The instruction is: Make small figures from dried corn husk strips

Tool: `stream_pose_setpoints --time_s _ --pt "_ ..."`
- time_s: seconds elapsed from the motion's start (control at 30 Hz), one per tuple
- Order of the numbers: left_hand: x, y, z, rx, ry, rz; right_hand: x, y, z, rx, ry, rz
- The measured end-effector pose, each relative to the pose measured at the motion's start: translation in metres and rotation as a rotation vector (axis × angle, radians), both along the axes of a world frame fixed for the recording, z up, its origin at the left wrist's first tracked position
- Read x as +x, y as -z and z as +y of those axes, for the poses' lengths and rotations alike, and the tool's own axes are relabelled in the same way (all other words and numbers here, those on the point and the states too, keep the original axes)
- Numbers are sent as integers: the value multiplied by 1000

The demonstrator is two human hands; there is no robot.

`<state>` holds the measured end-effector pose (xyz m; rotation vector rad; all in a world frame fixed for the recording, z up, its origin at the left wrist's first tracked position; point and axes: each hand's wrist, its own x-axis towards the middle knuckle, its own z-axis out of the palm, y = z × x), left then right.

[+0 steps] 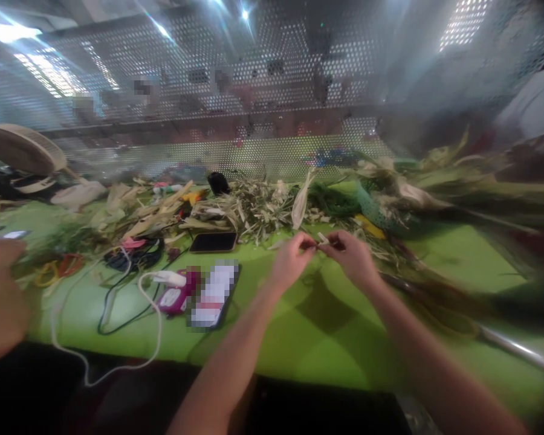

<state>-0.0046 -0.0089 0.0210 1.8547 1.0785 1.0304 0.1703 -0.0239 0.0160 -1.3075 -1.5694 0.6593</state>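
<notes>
Above the green tabletop, my left hand and my right hand meet, thumbs and fingers pinched. A small pale strip of dried husk shows at the fingertips of both hands; its lower end is hidden by them. Just past my left hand a wide dried corn husk stands up, and I cannot tell whether the fingers touch it. Behind both hands lies a heap of cut dry husk pieces.
Left of my arms lie a phone with a lit screen, a dark phone, a purple power bank and a white cable. A teal basket stands right. Another person's arm reaches in at left; a metal rod lies right.
</notes>
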Motion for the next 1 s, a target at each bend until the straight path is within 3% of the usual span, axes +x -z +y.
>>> stream_pose_setpoints --time_s 0.27,0.43,0.53,0.73,1.0 --pt "-9 -14 -2 197 -12 208 -5 2 -1 -21 -7 175" --pt "-14 -25 -6 219 6 302 -2 1 -1 -13 31 150" --pt "-14 -22 -5 155 52 234 -1 0 -1 0 18 105" --pt "-6 -5 1 -122 178 -27 -7 -4 -9 65 -120 6" --pt "-7 9 7 -315 122 -237 -2 -17 -10 -44 -100 92"
